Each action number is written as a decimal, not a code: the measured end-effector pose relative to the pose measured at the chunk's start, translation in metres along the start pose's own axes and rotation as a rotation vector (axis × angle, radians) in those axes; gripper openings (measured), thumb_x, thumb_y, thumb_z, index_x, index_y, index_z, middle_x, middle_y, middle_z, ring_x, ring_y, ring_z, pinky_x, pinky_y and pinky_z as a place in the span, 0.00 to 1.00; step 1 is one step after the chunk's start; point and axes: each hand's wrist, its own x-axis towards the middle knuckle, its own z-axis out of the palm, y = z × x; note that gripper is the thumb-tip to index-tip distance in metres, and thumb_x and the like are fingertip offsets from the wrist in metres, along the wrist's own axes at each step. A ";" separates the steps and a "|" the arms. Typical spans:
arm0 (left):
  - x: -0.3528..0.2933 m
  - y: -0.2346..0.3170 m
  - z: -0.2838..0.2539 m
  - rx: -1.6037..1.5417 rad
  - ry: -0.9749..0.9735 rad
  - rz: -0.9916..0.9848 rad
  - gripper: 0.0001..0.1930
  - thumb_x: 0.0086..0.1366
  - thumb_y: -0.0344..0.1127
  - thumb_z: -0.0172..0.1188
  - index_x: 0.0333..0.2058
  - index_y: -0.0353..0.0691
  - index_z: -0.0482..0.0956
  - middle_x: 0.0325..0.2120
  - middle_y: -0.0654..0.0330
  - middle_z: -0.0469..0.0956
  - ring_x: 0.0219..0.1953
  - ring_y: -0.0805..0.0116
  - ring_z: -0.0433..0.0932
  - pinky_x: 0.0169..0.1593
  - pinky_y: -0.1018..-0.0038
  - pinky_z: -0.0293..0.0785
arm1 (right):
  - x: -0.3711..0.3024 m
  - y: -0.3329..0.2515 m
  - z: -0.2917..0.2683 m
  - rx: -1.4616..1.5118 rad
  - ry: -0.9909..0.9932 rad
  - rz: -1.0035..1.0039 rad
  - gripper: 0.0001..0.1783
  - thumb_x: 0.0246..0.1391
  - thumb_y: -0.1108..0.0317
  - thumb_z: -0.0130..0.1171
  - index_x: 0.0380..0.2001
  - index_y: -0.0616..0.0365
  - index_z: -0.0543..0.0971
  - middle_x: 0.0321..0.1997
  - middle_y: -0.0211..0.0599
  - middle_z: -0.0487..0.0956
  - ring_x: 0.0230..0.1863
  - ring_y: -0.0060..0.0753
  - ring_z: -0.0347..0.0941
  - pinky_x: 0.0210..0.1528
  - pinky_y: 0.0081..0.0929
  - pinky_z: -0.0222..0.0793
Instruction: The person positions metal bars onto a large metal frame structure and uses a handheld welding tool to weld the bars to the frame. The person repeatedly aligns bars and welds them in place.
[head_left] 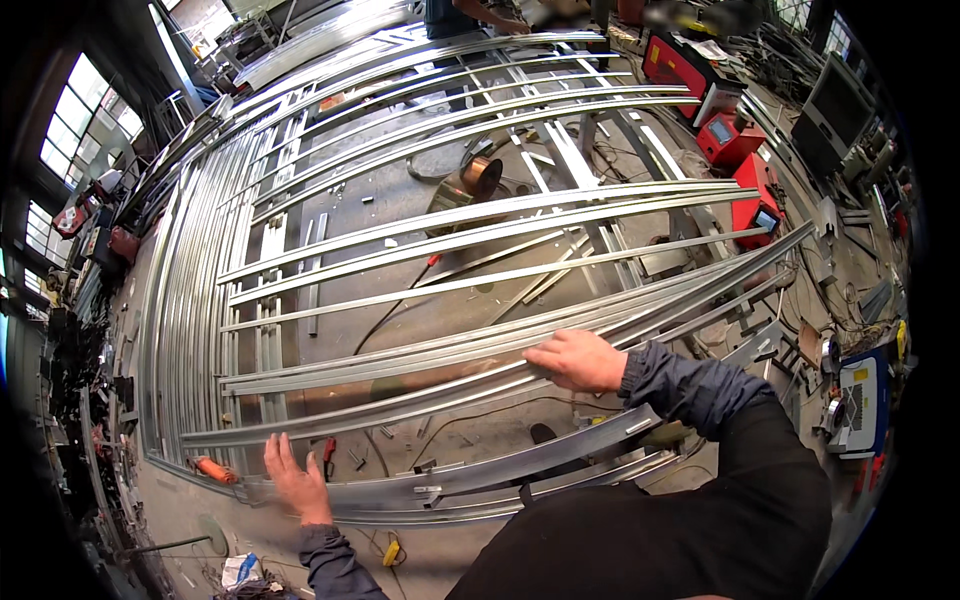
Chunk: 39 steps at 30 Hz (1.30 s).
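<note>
My right hand point(580, 360) is closed over the upper edge of a long silver metal rail point(400, 403), to the right of its middle. This rail runs slantwise across the frame in front of me. My left hand point(297, 482) is open with its fingers spread, just below the rail's left end, and seems to hold nothing. Nearer to my body is a wider metal beam point(540, 455). An orange tool point(214, 470) lies left of my left hand, and a red-handled tool point(329, 452) lies just right of it.
Several parallel rails point(480, 275) span the frame ahead, with a bundle of rails point(190, 300) along the left. Inside sits a copper wire spool point(482, 177). Red machines point(730, 140) stand at the right. Another person point(455, 18) is at the far side.
</note>
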 end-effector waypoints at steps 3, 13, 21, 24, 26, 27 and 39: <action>-0.018 0.029 0.013 -0.186 0.125 -0.197 0.38 0.64 0.27 0.70 0.72 0.36 0.68 0.71 0.43 0.68 0.74 0.39 0.66 0.76 0.50 0.61 | 0.067 0.061 -0.011 -0.053 0.142 -0.020 0.36 0.54 0.64 0.72 0.67 0.51 0.77 0.55 0.36 0.85 0.51 0.46 0.80 0.52 0.40 0.82; -0.308 0.076 0.005 -0.187 -0.231 -0.820 0.39 0.61 0.30 0.72 0.70 0.32 0.68 0.66 0.42 0.72 0.68 0.43 0.72 0.71 0.54 0.69 | 0.298 0.267 -0.029 0.037 0.101 0.117 0.34 0.51 0.70 0.69 0.65 0.53 0.78 0.56 0.48 0.85 0.61 0.59 0.80 0.61 0.49 0.78; -0.409 0.127 -0.066 -0.162 -0.356 -1.166 0.39 0.63 0.27 0.69 0.72 0.34 0.66 0.67 0.45 0.73 0.68 0.49 0.73 0.66 0.58 0.73 | 0.422 0.354 0.017 -0.018 -0.025 0.272 0.35 0.50 0.74 0.67 0.66 0.50 0.81 0.54 0.50 0.87 0.61 0.57 0.81 0.63 0.45 0.76; -0.403 0.118 -0.067 -0.188 -0.388 -1.165 0.40 0.63 0.26 0.68 0.73 0.35 0.65 0.67 0.47 0.73 0.68 0.51 0.73 0.65 0.60 0.75 | 0.442 0.377 0.065 -0.132 0.261 0.440 0.26 0.60 0.72 0.61 0.62 0.46 0.83 0.56 0.40 0.87 0.63 0.47 0.77 0.65 0.43 0.72; -0.392 0.103 -0.060 -0.206 -0.408 -1.144 0.40 0.63 0.25 0.67 0.74 0.36 0.64 0.67 0.48 0.74 0.68 0.53 0.73 0.64 0.61 0.76 | 0.445 0.376 0.097 -0.113 0.454 0.514 0.22 0.63 0.66 0.61 0.60 0.49 0.83 0.55 0.38 0.86 0.62 0.47 0.78 0.63 0.45 0.73; -0.397 0.107 -0.061 -0.149 -0.444 -1.183 0.37 0.65 0.22 0.65 0.73 0.35 0.65 0.66 0.51 0.76 0.64 0.58 0.77 0.57 0.64 0.83 | 0.443 0.350 0.115 -0.068 0.561 0.363 0.21 0.62 0.67 0.63 0.59 0.51 0.83 0.58 0.37 0.84 0.62 0.47 0.77 0.64 0.45 0.71; -0.386 0.109 -0.013 -0.131 -0.646 -0.941 0.37 0.69 0.41 0.72 0.72 0.35 0.69 0.62 0.42 0.79 0.65 0.47 0.77 0.66 0.56 0.75 | 0.259 0.157 0.152 0.243 0.186 -0.051 0.30 0.62 0.61 0.70 0.66 0.53 0.78 0.62 0.43 0.79 0.62 0.50 0.75 0.65 0.44 0.70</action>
